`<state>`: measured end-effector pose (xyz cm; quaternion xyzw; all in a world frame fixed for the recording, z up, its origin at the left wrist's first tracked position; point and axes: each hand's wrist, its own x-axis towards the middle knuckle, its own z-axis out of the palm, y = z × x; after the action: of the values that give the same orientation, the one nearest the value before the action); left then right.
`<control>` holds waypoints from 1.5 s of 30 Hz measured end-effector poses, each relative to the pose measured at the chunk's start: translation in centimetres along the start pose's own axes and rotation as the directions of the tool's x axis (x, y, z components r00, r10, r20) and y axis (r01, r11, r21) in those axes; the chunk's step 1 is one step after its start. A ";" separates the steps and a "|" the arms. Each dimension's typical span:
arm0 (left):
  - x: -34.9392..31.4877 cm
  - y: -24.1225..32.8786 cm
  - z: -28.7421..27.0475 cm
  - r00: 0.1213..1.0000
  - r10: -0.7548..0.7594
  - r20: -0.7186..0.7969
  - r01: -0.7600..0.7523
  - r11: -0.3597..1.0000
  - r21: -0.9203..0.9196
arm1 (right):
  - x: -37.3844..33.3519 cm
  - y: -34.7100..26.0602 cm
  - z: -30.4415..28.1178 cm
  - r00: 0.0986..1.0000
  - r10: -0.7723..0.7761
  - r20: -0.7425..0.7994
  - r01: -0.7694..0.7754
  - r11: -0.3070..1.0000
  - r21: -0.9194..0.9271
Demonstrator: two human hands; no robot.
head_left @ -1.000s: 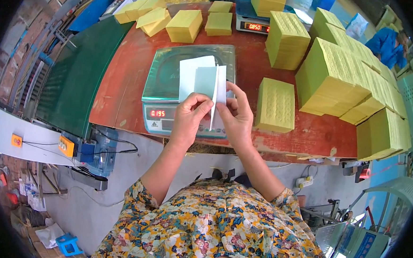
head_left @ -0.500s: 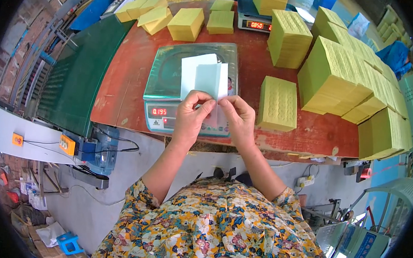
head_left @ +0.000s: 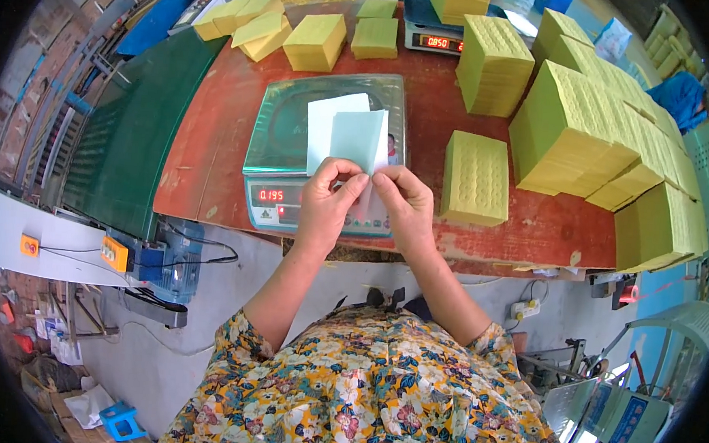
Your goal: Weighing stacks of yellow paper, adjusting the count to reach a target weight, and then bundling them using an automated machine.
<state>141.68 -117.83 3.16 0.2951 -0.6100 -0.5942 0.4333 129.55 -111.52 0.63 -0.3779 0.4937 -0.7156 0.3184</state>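
Both hands pinch a pale blue-white paper sheet (head_left: 358, 138) held upright over a green digital scale (head_left: 279, 127). My left hand (head_left: 325, 203) grips its lower left edge and my right hand (head_left: 404, 207) its lower right edge, fingertips almost touching. Behind it, a white sheet (head_left: 321, 126) lies on the scale's glass platform. The scale's red number display (head_left: 272, 194) is lit. A yellow-green stack of paper (head_left: 476, 178) lies just right of the scale on the red table (head_left: 213, 140).
Tall yellow-green stacks (head_left: 587, 130) crowd the table's right side, smaller ones (head_left: 315, 40) sit at the back. A second scale (head_left: 435, 31) stands behind. A green conveyor belt (head_left: 124, 134) runs along the left, with a motor and orange boxes (head_left: 113, 253) below.
The sheet was edge-on between my hands; it is now turned flat toward me, and both hands have closed together on its bottom edge.
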 end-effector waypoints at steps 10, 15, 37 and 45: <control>-0.1 -0.7 0.0 1.000 0.002 0.021 -0.001 0.998 -0.063 | 0.2 0.2 -0.4 0.996 -0.088 0.029 0.090 0.992 -0.092; 0.9 -0.9 1.3 0.989 0.139 -0.042 -0.128 0.971 0.204 | 0.8 0.4 -1.3 0.956 -0.283 0.081 0.294 0.914 -0.279; 4.5 13.1 25.6 0.981 0.048 0.188 0.025 0.929 -0.370 | -5.1 -6.0 -33.0 0.850 -0.122 -0.513 -0.169 0.859 -0.483; 15.7 8.5 42.3 0.994 0.047 0.098 -0.015 0.951 -0.308 | -3.5 -8.6 -45.4 0.888 -0.017 -0.459 -0.321 0.690 -0.648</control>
<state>98.72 -110.67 17.73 0.1833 -0.5366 -0.6894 0.4507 91.82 -84.81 -2.36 -0.2597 0.8179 -0.5053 0.0911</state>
